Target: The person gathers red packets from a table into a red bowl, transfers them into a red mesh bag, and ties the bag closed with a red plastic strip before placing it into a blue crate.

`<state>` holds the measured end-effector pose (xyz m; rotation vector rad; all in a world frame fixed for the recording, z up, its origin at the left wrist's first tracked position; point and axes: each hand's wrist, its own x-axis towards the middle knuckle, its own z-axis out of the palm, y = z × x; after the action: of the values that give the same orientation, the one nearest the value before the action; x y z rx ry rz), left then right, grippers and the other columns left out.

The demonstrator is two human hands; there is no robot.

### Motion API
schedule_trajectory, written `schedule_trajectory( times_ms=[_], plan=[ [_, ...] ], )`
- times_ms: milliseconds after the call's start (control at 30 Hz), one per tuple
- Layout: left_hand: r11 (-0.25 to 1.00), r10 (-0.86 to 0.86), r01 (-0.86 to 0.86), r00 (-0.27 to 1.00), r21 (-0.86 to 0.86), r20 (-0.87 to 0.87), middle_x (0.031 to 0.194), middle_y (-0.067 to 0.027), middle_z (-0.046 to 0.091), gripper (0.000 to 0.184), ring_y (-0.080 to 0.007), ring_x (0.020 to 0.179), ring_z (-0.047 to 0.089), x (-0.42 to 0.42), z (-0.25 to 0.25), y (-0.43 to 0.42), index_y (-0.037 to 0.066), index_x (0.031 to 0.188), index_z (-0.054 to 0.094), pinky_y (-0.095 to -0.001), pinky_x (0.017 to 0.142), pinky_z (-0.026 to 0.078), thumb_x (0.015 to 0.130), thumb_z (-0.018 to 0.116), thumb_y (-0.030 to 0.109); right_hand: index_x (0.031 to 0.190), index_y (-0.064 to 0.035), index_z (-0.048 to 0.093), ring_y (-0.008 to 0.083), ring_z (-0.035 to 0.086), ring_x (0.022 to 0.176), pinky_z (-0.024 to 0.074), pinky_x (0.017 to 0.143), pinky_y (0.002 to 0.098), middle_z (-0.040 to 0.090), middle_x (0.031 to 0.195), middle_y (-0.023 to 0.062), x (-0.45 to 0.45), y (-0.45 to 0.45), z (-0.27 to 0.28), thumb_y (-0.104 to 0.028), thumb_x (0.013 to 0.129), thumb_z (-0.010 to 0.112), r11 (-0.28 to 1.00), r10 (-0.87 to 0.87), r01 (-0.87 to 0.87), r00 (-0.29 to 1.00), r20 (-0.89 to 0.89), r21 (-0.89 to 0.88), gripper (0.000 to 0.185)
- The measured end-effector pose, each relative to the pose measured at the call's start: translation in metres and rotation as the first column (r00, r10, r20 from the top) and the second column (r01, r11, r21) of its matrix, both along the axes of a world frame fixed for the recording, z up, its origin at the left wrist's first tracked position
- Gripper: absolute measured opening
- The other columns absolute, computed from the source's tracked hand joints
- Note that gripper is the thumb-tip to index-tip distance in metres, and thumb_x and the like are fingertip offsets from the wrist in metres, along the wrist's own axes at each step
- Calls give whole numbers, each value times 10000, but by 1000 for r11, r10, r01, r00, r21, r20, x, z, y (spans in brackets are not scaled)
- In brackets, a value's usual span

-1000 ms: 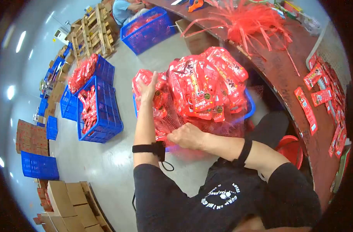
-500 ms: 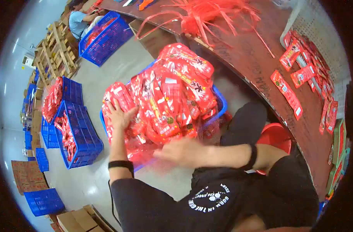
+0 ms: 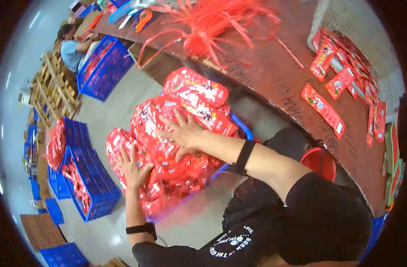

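Observation:
Red printed packets (image 3: 194,86), bagged in red mesh, are heaped above the rim of a blue basket (image 3: 242,126) in front of me. My left hand (image 3: 134,171) rests on the near left part of the heap, its fingers spread. Farther right, my right hand (image 3: 185,133) lies on the middle of the pile with its fingers apart. Neither hand grips anything. Red mesh hangs over the basket's near side and hides much of that rim.
A brown-red table (image 3: 274,80) on the right bears red mesh strips (image 3: 221,26), orange-handled scissors (image 3: 144,20), loose packets and a pale crate (image 3: 359,40). Blue crates (image 3: 96,182) stand at left. A red bucket (image 3: 320,162) is under the table. A person (image 3: 72,51) sits at back left.
My right hand has left the near-side mesh, opened and moved up onto the heap. My left hand stays spread on the left packets. The camera view has shifted.

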<state>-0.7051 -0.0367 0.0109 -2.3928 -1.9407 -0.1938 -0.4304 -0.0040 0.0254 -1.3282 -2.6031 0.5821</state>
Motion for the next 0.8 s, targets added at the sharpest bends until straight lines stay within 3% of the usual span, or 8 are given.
schedule_trajectory(
  times_ms=[100,167,267,300,367,533,667,800],
  plan=[
    [996,-7,19,992,-90,124,1450,-137,77,992,-381,1316,69,-6,28,2,172,1378,218,-578,1012,81,588,643,597,1379,-239,170,438,115,1286,135,989,632,131,1427,144,38,1,40,-509,496,761,991,123,-125,991,-54,-37,1096],
    [982,14,28,974,-185,225,1456,-112,75,916,-342,1333,15,-7,41,2,168,1387,189,-558,1024,33,657,623,508,1157,-120,521,263,479,1100,371,930,403,525,1159,129,83,12,31,-373,638,690,999,-45,45,814,-578,-14,602],
    [983,63,-25,977,-181,206,1457,-100,89,798,-310,1341,0,-23,60,4,142,1387,191,-513,1040,5,736,553,428,809,-91,658,303,564,829,439,724,432,613,869,125,197,21,49,-205,763,511,745,-546,661,681,-487,88,192],
    [998,-10,20,985,-54,173,1438,-121,144,730,-305,1330,69,-18,74,10,106,1365,238,-465,1052,48,780,504,450,765,-68,648,308,569,850,448,721,431,606,814,137,243,39,12,-216,758,518,466,-601,828,554,-576,311,197],
    [985,-136,111,971,130,198,1396,-141,247,623,-290,1304,185,10,108,29,58,1310,338,-406,1059,122,832,457,439,1047,-59,518,356,549,925,457,754,439,482,1069,176,319,41,3,-308,790,545,228,-907,928,313,-282,296,359],
    [931,-339,361,790,60,512,1028,-84,600,328,-182,905,569,192,161,73,25,1086,546,-305,785,439,759,572,40,978,-20,500,371,578,845,457,737,465,571,932,228,408,32,-3,-299,817,526,379,-924,887,345,165,266,323],
    [805,-566,594,769,-4,297,738,-222,572,226,-375,693,569,321,126,112,7,802,583,-417,618,441,820,530,226,903,-6,532,343,578,645,452,612,441,609,748,143,426,-22,69,-240,836,521,270,-847,962,225,-481,-26,244],
    [927,-356,338,929,164,99,846,-237,599,327,-355,830,599,358,48,233,38,934,591,-445,706,472,758,523,306,930,-33,553,306,563,726,440,661,410,607,801,104,470,-45,97,-218,811,546,412,-856,891,306,-417,-191,220]
  ],
)
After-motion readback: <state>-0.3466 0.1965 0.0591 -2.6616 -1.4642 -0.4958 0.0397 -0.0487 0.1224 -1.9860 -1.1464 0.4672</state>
